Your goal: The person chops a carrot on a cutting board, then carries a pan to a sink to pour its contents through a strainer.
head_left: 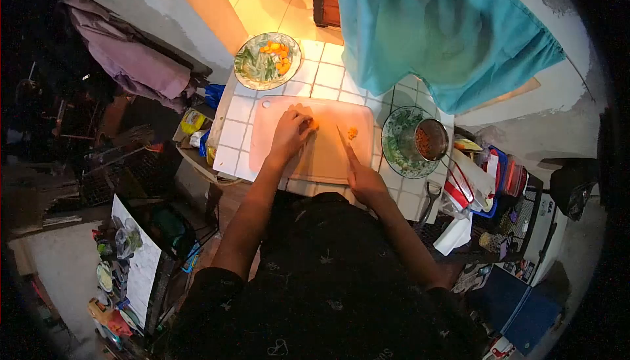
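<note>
A pinkish cutting board (269,157) lies on the tiled counter in front of me. On its left half my left hand (293,134) is curled, its fingertips pressed on a small orange piece of carrot (314,125) that they partly hide. My right hand (369,184) grips a knife (342,138), index finger stretched along it and blade pointing away from me over the board. Small chopped carrot bits (352,133) sit just right of the blade, apart from the left hand.
A plate (247,79) with orange chunks and green and white slices stands at the back left. To the right, a glass plate (396,153) bears a metal pot (438,129) of reddish-brown contents. A teal curtain (420,39) hangs over the back right. Tongs-like metal utensil (432,193) lies at the right edge.
</note>
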`<action>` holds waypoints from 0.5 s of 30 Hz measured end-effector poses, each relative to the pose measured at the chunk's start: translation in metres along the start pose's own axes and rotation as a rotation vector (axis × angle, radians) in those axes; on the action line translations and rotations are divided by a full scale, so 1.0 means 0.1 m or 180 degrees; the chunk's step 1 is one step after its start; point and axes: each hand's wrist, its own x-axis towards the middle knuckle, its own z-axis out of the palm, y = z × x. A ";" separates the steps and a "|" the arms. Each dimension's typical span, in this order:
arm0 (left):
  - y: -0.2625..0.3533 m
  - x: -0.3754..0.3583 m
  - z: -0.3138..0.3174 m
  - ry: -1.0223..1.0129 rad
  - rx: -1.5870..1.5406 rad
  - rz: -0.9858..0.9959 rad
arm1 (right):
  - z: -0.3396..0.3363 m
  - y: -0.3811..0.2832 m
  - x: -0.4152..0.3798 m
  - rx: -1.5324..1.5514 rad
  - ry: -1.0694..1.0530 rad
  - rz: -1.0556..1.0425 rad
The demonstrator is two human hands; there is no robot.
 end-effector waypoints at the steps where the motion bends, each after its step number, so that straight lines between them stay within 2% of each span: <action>1: 0.04 -0.01 0.03 -0.0017 0.0027 0.0013 | -0.07 -0.05 -0.03 0.0086 -0.0138 0.0383; 3: 0.12 -0.07 0.08 -0.0046 0.0049 0.0027 | -0.08 -0.08 -0.04 0.0079 -0.0095 0.0326; 5: 0.18 -0.13 0.13 0.0269 -0.0102 -0.0078 | -0.06 -0.11 -0.01 0.0071 -0.0053 0.0268; 7: 0.23 -0.16 0.12 0.0292 -0.0092 -0.0041 | -0.01 -0.16 0.10 0.0087 -0.0013 0.0103; 11: 0.13 -0.21 0.20 0.0402 0.0122 0.0213 | 0.01 -0.28 0.29 0.0092 -0.0231 0.0306; 15: 0.09 -0.24 0.28 0.0447 0.0121 0.0176 | 0.03 -0.30 0.35 0.0007 -0.0221 0.0364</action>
